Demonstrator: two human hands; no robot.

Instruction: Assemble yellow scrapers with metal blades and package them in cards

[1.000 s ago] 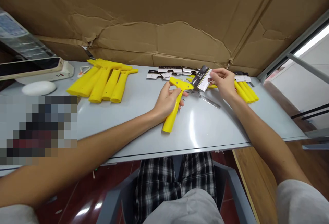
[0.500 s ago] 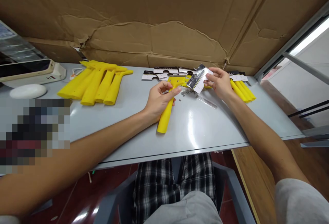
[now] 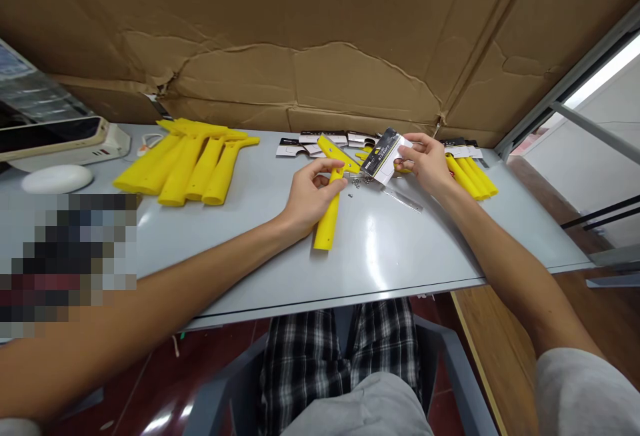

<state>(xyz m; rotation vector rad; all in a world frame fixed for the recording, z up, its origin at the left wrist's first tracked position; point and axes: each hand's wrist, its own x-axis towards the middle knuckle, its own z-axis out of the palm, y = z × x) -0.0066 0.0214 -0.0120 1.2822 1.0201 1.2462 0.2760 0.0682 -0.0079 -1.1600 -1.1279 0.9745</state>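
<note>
One yellow scraper (image 3: 329, 223) over the middle of the desk (image 3: 280, 273), pinched by the thumb and fingers of the left hand (image 3: 310, 196), bottom end toward the near edge. One black and white card (image 3: 386, 157) pinched in the right hand (image 3: 427, 161), just right of the scraper's head. Close by, little screws (image 3: 357, 184) and a thin metal strip (image 3: 404, 199). More yellow handles (image 3: 199, 163) bunched on the left.

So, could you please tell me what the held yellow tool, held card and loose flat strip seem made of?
Yellow tool: probably plastic with a smooth satin finish, judging by its even colour. Card: likely thin printed paperboard, flat with crisp edges; coating unclear. Flat strip: apparently smooth metal, given its silvery, reflective surface.
</note>
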